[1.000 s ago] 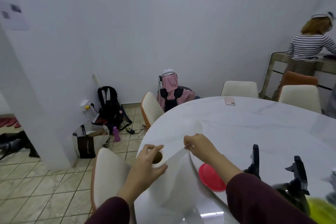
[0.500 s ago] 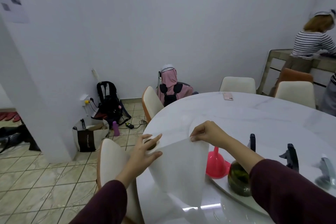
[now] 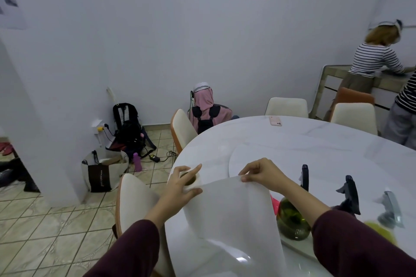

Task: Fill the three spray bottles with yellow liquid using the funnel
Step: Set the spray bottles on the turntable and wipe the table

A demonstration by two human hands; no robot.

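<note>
From my remote seat, the biggest thing in play is the round white marble table (image 3: pixel 315 141), which carries everything; its near edge is covered by a loose white paper towel sheet (image 3: pixel 234 216) drawn out from a white paper towel roll (image 3: pixel 191 183) standing upright at the table's left edge. I judge the sheet is being pulled to wipe or guard against spills, not to pour. The left hand (image 3: pixel 180 189) steadies the roll from above, thumb on its outer side and fingers reaching over the cardboard core, so the roll does not tip as the sheet comes off. The right hand (image 3: pixel 261 173) pinches the sheet's top edge between thumb and curled fingers, holding it taut. Behind the right forearm stands a round green-glass spray bottle with a black trigger head (image 3: pixel 292 220), with yellowish liquid apparently inside it. A second black trigger spray head (image 3: pixel 349 193) and a blurred grey trigger spray head (image 3: pixel 390 207) rise further right, their bodies hidden by my sleeve or cut off. Only a sliver of the pink plastic funnel (image 3: pixel 275 203) shows past the sheet; I cannot tell how it sits.
</note>
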